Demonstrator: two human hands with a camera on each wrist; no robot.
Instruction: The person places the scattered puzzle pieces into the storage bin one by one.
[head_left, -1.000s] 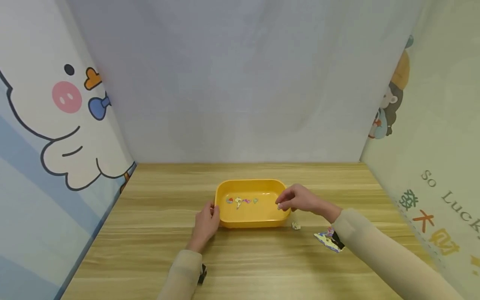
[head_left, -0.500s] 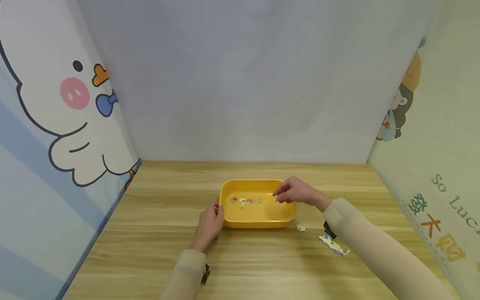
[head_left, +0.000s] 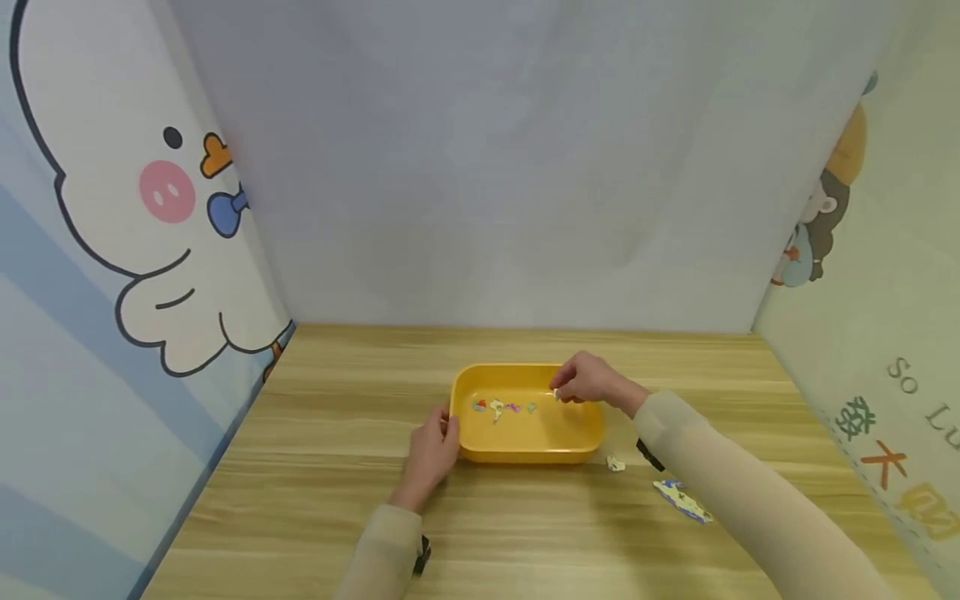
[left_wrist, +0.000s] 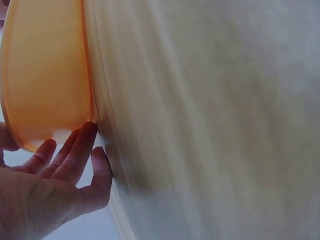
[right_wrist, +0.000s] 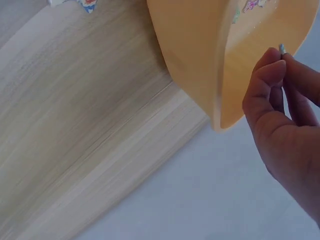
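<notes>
A yellow plastic tray (head_left: 525, 457) stands on the table. At its left end my left hand (head_left: 433, 450) holds it, thumb by the rim and fingertips (left_wrist: 89, 129) against the outer wall. My right hand (head_left: 588, 379) is over the tray's right part, thumb and forefinger pinching a small pale piece (right_wrist: 282, 49). That piece appears edge-on in the right wrist view, so its printed face is hidden. Inside the tray, several small colourful flat pieces lie in a row: a red and grey one (head_left: 478, 405), a cream one (head_left: 497, 408), a pink one (head_left: 513, 407) and a green one (head_left: 532, 407).
On the wooden table (head_left: 337, 400), a small cream piece (head_left: 615, 463) lies just off the tray's front right corner. Farther right, partly under the right forearm, is a larger cream piece with blue edges (head_left: 681, 502). A grey curtain (head_left: 510, 167) hangs behind the table.
My right hand has moved slightly inward and back over the tray with the pinched piece. The whole scene shifts rightward as the head turns; my left hand stays at the tray's end.
</notes>
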